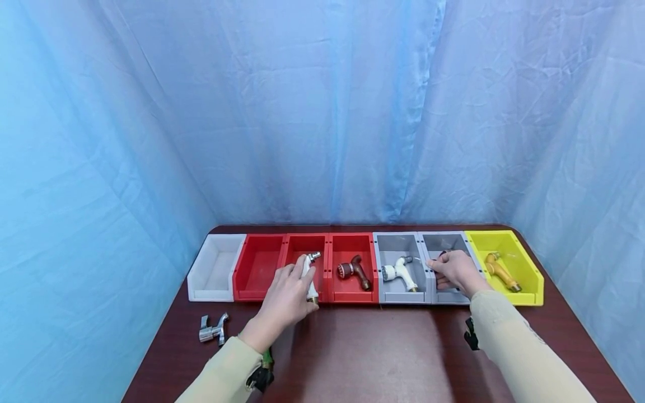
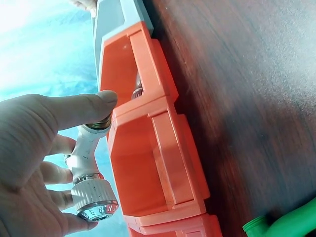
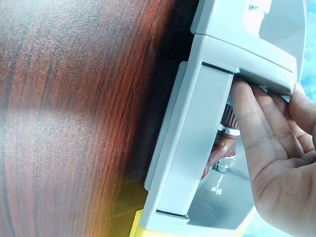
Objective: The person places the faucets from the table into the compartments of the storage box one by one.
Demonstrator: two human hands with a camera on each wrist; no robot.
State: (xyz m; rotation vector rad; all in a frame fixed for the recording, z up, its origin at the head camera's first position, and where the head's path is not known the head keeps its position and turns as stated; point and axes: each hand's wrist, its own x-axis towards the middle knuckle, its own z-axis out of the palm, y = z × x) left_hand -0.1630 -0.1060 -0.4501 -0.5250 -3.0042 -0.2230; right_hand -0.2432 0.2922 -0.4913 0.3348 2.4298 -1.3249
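Note:
My left hand (image 1: 284, 296) holds a white faucet (image 1: 311, 285) over the front of the third bin from the left, a red bin (image 1: 297, 242). In the left wrist view the thumb presses on its threaded end, and the ribbed knob (image 2: 94, 195) points down by the fingers. At the right-hand grey bin (image 3: 195, 143), my right hand (image 1: 456, 271) pinches the side wall, with fingers inside and thumb over the top edge. A dark red faucet (image 3: 225, 144) lies in that bin below the fingers, partly hidden.
Beside these stand a white bin (image 1: 201, 274), more red bins, another grey bin and a yellow bin (image 1: 533, 280). Brown (image 1: 359, 274), white (image 1: 403, 272) and yellow (image 1: 499, 273) faucets lie in bins. A chrome faucet (image 1: 215, 331) and a green faucet (image 2: 291, 222) lie on the table.

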